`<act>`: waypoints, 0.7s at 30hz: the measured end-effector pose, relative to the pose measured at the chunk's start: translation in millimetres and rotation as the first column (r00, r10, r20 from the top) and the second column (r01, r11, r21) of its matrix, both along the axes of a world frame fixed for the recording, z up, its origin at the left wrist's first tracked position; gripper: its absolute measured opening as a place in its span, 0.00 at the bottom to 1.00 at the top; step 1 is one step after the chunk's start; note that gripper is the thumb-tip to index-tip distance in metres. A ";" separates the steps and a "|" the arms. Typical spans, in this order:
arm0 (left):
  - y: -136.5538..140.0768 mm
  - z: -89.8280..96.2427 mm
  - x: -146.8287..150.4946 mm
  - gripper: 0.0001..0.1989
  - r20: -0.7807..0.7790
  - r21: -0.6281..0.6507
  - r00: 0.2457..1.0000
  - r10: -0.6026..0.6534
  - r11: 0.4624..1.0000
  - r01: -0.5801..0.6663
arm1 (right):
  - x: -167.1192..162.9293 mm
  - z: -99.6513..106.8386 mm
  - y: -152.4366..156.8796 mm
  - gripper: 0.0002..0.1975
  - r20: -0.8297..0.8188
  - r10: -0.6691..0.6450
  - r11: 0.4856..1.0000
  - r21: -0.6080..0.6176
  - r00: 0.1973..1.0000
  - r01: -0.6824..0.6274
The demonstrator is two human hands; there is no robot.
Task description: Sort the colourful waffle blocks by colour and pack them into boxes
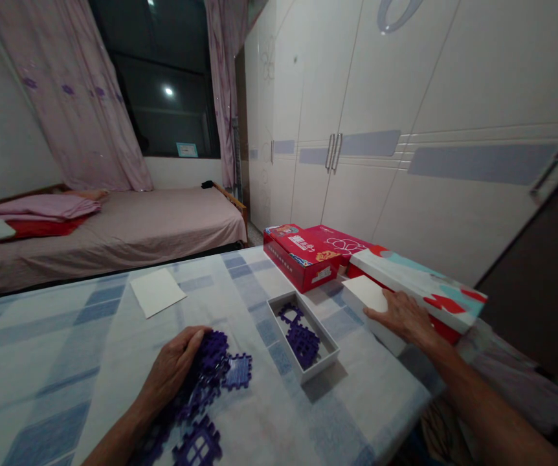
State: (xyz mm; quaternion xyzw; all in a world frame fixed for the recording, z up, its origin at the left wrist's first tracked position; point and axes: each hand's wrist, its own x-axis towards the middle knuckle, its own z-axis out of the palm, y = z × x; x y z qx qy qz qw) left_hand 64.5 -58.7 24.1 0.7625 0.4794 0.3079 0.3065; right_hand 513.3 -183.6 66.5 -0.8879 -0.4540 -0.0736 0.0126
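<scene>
My left hand [175, 369] curls against a heap of dark purple plastic interlocking tiles [211, 353], its thumb along the upper edge; most of its fingers are hidden by the tiles. Near the bottom lies a tile with a window pattern [199, 446]. To the right, an open white box [325, 369] holds several more purple tiles [302, 343]. My right hand [405, 317] grips a plain white box [366, 294], or perhaps a lid, at the table's right side, thumb on the near side and fingers over the top.
A red printed box [303, 262] and a long white, red and teal box [419, 285] stand behind the white ones. A white card [157, 292] lies on the checked tablecloth [109, 349]. Beyond the table are a bed [162, 223] and a wardrobe [357, 97].
</scene>
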 end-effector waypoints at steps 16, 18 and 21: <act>-2.5 0.4 0.9 0.23 0.021 0.034 1.000 0.002 0.999 -0.003 | -30.1 8.6 -8.2 0.30 0.159 0.196 0.964 0.150 0.968 -0.220; -4.3 1.5 1.2 0.23 0.035 0.042 0.999 0.008 0.999 -0.009 | -62.3 12.5 -10.1 0.27 0.111 0.407 0.867 0.264 0.907 -0.422; -4.7 2.7 1.4 0.23 0.054 0.050 0.998 0.011 0.999 -0.014 | -131.6 14.2 -16.3 0.24 -0.065 0.727 0.655 0.361 0.683 -0.663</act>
